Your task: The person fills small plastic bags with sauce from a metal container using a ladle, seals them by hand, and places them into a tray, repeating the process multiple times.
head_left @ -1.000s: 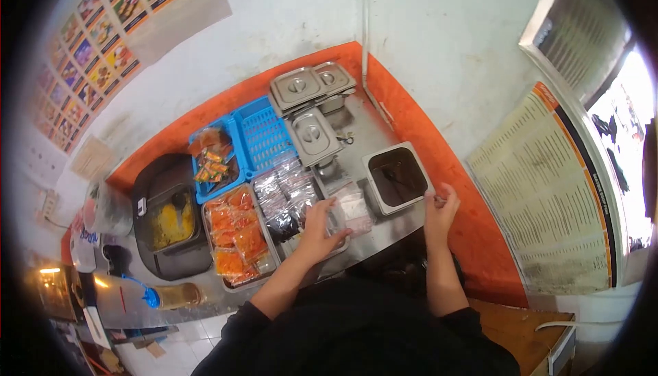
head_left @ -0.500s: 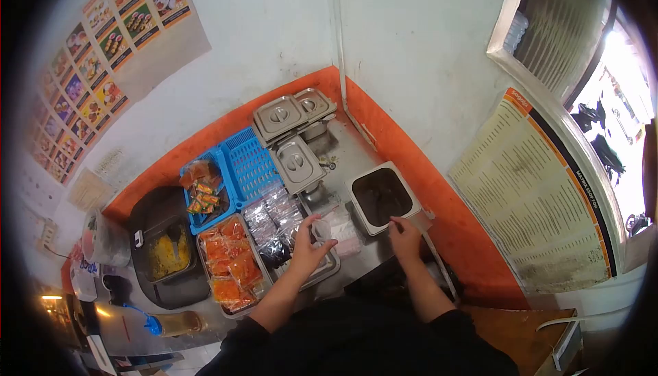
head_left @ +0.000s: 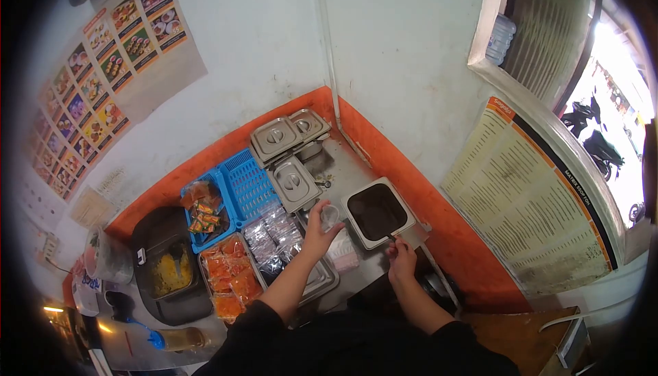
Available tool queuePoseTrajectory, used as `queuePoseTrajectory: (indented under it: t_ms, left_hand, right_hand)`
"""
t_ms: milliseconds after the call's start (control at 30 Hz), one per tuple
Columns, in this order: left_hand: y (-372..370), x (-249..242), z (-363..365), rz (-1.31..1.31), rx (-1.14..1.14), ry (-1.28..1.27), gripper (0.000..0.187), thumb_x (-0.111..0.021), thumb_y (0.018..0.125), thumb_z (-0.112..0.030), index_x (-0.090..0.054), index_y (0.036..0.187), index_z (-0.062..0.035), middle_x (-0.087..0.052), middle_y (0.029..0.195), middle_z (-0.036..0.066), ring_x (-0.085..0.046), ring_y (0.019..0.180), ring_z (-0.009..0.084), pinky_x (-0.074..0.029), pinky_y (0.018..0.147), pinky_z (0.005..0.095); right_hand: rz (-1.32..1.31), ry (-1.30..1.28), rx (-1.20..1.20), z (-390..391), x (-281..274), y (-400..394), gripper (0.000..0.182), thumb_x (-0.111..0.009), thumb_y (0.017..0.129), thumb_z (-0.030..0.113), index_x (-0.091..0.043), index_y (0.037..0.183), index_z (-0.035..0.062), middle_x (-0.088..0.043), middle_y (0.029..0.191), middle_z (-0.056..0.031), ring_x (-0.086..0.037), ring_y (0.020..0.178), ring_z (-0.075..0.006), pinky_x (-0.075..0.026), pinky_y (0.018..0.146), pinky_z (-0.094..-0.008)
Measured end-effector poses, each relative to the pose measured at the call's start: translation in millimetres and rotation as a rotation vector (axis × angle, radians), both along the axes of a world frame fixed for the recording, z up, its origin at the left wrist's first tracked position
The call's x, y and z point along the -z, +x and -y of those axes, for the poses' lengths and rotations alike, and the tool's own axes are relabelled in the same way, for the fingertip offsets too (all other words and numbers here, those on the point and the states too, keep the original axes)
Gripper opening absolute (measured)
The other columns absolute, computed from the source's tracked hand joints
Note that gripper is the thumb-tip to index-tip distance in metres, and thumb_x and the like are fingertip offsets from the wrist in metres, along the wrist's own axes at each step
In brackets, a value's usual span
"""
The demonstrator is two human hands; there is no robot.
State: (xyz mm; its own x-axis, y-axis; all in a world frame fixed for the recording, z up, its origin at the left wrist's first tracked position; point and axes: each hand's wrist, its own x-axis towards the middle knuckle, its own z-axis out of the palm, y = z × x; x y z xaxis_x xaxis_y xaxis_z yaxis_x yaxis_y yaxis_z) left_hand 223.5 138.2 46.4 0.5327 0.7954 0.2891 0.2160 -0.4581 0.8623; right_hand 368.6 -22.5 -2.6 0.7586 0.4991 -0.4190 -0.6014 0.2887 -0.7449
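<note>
My left hand (head_left: 320, 233) is curled around a small clear plastic cup (head_left: 330, 217), held just left of a square steel container (head_left: 368, 242). Dark brown sauce (head_left: 377, 210) partly fills that container. At its near right corner, my right hand (head_left: 402, 258) pinches the thin handle of a utensil (head_left: 393, 237); its lower end is hidden in the container. Below my left hand lies a stack of clear plastic bags (head_left: 343, 256), beside a steel tray (head_left: 322, 281) with dark and clear sachets (head_left: 274, 232).
Lidded steel pans (head_left: 293, 179) stand behind my left hand. Further left are a blue basket (head_left: 250, 177), orange-filled packets (head_left: 229, 273) and a black tub with yellow food (head_left: 171, 273). A squeeze bottle (head_left: 179, 339) lies at the front left. Orange-banded walls (head_left: 397, 184) enclose the corner.
My right hand has closed on the utensil handle at the container's corner. My left hand has moved slightly up and right, with the clear cup closer to the container. The camera view has shifted.
</note>
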Motion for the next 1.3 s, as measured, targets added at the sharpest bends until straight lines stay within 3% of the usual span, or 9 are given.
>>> queuePoseTrajectory:
  t_ms: [267, 467, 600, 900, 967, 1000, 1067, 1167, 1300]
  left_hand:
    - [58.0, 34.7, -30.4, -0.077, 0.007, 0.409, 0.067, -0.07, 0.07, -0.015, -0.032, 0.124, -0.003, -0.042, 0.116, 0.015, -0.04, 0.111, 0.0246, -0.031, 0.094, 0.0321]
    - [89.6, 62.3, -38.3, 0.077, 0.261, 0.002, 0.064, -0.067, 0.074, -0.013, -0.03, 0.126, -0.0044, -0.04, 0.114, 0.014, -0.041, 0.107, 0.0224, -0.034, 0.092, 0.0316]
    - [93.5, 38.1, -22.0, 0.107, 0.265, 0.023, 0.063, -0.066, 0.074, -0.01, -0.029, 0.125, -0.0039, -0.04, 0.114, 0.013, -0.041, 0.107, 0.0204, -0.034, 0.091, 0.0305]
    - [89.2, -1.0, -3.7, 0.348, 0.322, -0.234, 0.059, -0.062, 0.076, -0.003, -0.028, 0.124, -0.0017, -0.042, 0.116, 0.01, -0.044, 0.106, 0.0187, -0.035, 0.091, 0.0308]
    - [90.1, 1.8, -3.7, 0.397, 0.316, -0.314, 0.057, -0.061, 0.078, -0.004, -0.027, 0.123, -0.0016, -0.043, 0.116, 0.01, -0.043, 0.107, 0.0176, -0.035, 0.091, 0.031]
    - [93.0, 18.0, -10.8, 0.397, 0.315, -0.312, 0.057, -0.061, 0.078, -0.004, -0.027, 0.123, -0.0016, -0.043, 0.116, 0.01, -0.043, 0.107, 0.0176, -0.035, 0.091, 0.031]
    - [101.3, 60.5, -30.8, 0.159, 0.229, 0.101, 0.056, -0.06, 0.079, -0.005, -0.026, 0.124, -0.0012, -0.042, 0.116, 0.01, -0.043, 0.107, 0.0174, -0.036, 0.09, 0.0313]
    - [100.6, 60.0, -34.9, 0.186, 0.311, 0.03, 0.057, -0.06, 0.079, -0.005, -0.026, 0.124, -0.0019, -0.042, 0.115, 0.01, -0.043, 0.107, 0.0182, -0.036, 0.089, 0.0317]
    - [99.3, 51.8, -27.7, 0.247, 0.247, -0.09, 0.058, -0.061, 0.078, -0.005, -0.027, 0.125, -0.0033, -0.042, 0.114, 0.01, -0.044, 0.106, 0.0184, -0.036, 0.09, 0.0313]
  right_hand:
    - [0.051, 0.14, 0.072, 14.1, -57.1, 21.7, 0.01, -0.053, 0.084, 0.011, -0.054, 0.091, 0.0041, -0.053, 0.069, -0.0019, -0.05, 0.059, -0.0092, -0.041, 0.053, -0.0223]
    - [0.307, 0.27, 0.066, 18.8, -96.5, 39.9, 0.014, -0.053, 0.084, 0.011, -0.054, 0.093, 0.0007, -0.052, 0.068, -0.002, -0.048, 0.057, -0.009, -0.04, 0.053, -0.0214]
    - [0.343, 0.303, 0.07, 17.7, -111.2, 37.9, 0.016, -0.053, 0.084, 0.012, -0.054, 0.094, -0.0007, -0.052, 0.069, -0.0029, -0.047, 0.058, -0.0095, -0.04, 0.053, -0.0213]
    - [0.854, 0.063, -0.042, 21.2, -85.6, 40.9, 0.013, -0.05, 0.085, 0.004, -0.056, 0.094, -0.0026, -0.054, 0.074, -0.0052, -0.051, 0.065, -0.0111, -0.043, 0.059, -0.0229]
    - [1.189, -0.015, -0.034, 22.3, -89.3, 41.4, 0.012, -0.051, 0.083, 0.002, -0.057, 0.093, -0.0025, -0.055, 0.074, -0.0059, -0.051, 0.065, -0.0112, -0.043, 0.06, -0.0225]
    - [1.189, -0.013, -0.035, 24.4, -93.1, 41.5, 0.012, -0.051, 0.083, 0.002, -0.057, 0.093, -0.0025, -0.055, 0.074, -0.0059, -0.051, 0.065, -0.0112, -0.043, 0.06, -0.0225]
    - [1.59, -0.186, -0.063, 29.3, -100.4, 42.2, 0.011, -0.052, 0.082, 0.0, -0.058, 0.091, -0.0024, -0.055, 0.074, -0.0065, -0.052, 0.065, -0.011, -0.042, 0.062, -0.0218]
    - [1.731, -0.14, -0.036, 29.1, -99.0, 43.1, 0.01, -0.052, 0.081, 0.001, -0.059, 0.089, -0.0021, -0.055, 0.074, -0.0071, -0.052, 0.064, -0.0117, -0.042, 0.062, -0.0215]
    - [1.398, -0.127, -0.084, 24.5, -76.1, 46.2, 0.011, -0.052, 0.082, 0.002, -0.059, 0.09, -0.0019, -0.055, 0.074, -0.0068, -0.052, 0.064, -0.0122, -0.042, 0.061, -0.0218]
